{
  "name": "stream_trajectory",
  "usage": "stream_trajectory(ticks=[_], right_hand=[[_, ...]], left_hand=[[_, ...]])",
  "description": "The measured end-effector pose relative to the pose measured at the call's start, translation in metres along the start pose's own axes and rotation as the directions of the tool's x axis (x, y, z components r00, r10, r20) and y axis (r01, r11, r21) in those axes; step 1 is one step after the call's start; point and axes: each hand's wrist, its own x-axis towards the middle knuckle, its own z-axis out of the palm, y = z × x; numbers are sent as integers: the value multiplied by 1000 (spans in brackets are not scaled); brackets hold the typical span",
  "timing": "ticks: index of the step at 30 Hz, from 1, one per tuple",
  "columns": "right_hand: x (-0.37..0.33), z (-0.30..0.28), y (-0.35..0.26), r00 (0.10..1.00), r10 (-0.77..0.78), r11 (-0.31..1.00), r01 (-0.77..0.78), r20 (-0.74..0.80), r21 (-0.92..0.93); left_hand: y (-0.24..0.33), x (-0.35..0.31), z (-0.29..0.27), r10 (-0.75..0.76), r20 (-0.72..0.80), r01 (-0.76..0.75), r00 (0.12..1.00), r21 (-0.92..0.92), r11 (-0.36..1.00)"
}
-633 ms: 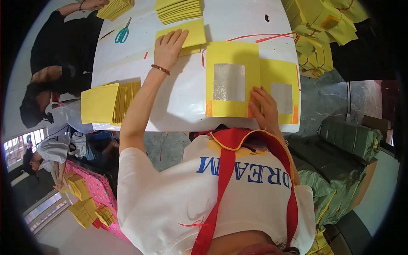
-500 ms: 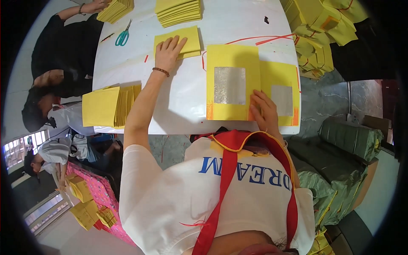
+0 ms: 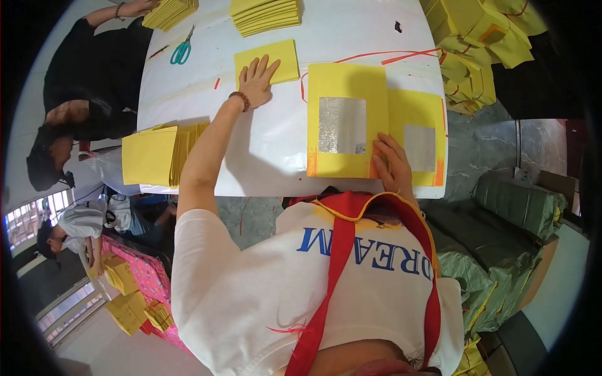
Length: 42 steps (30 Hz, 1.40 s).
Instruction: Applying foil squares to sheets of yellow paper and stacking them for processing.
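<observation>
My left hand [image 3: 255,84] lies with fingers spread on the near left part of a folded yellow paper [image 3: 283,62], pressing it on the table. My right hand [image 3: 393,164] rests its outstretched fingers along the right edge of a yellow sheet with a silver square [image 3: 342,125]; it looks like joss paper. Under and to the right of that sheet lies another such yellow sheet [image 3: 433,108], its silver square partly covered by my fingers. How many sheets lie beneath cannot be told.
On the white table [image 3: 251,169] stand a folded yellow stack [image 3: 266,15] at the back and a yellow bundle [image 3: 150,155] at the near left. Teal-handled scissors [image 3: 180,53] and a red strip [image 3: 411,56] lie there. A co-worker's hand [image 3: 135,9] touches another stack.
My left hand has slid slightly nearer and spread its fingers; the folded paper beneath lies flatter. My right hand has stayed on the sheet's edge.
</observation>
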Motion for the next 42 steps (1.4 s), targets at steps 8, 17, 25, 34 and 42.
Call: stream_trajectory(ticks=[8, 17, 25, 34, 42], right_hand=[[13, -12, 0, 993, -115, 985, 113, -10, -130], [16, -10, 5, 996, -90, 995, 89, -18, -48], [13, -11, 16, 999, -15, 994, 12, 34, 104], [12, -12, 16, 997, 8, 989, -19, 74, 148], [9, -13, 21, 986, 106, 881, -155, 132, 446]], left_hand=[[-14, 6, -19, 88, -22, -90, 996, -189, 978], [129, -58, -72, 455, -355, -573, 817, -407, 711], [187, -114, -73, 573, -245, -614, 782, -147, 776], [179, -106, -70, 533, -323, -623, 782, -422, 659], [177, -99, -68, 369, -195, -390, 909, -712, 584]])
